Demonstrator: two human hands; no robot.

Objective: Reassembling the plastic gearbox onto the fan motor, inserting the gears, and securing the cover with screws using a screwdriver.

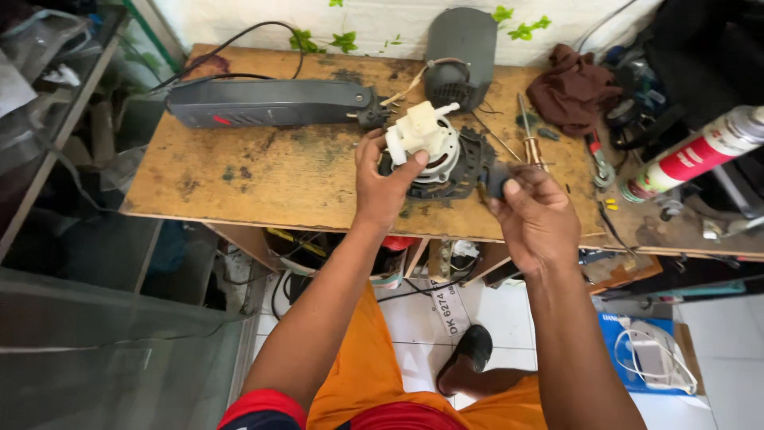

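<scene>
Left hand (382,181) pinching white housing (419,131) atop motor (446,163) — thumb and fingers closed on it. Right hand (535,219) gripping motor's dark edge, over bench (263,171). Screwdriver (528,139) just beside.

A worn wooden workbench (263,179) bears a grey fan stand (270,103), motor housing (461,52), brown rag (573,87) and screwdrivers (529,139).
</scene>
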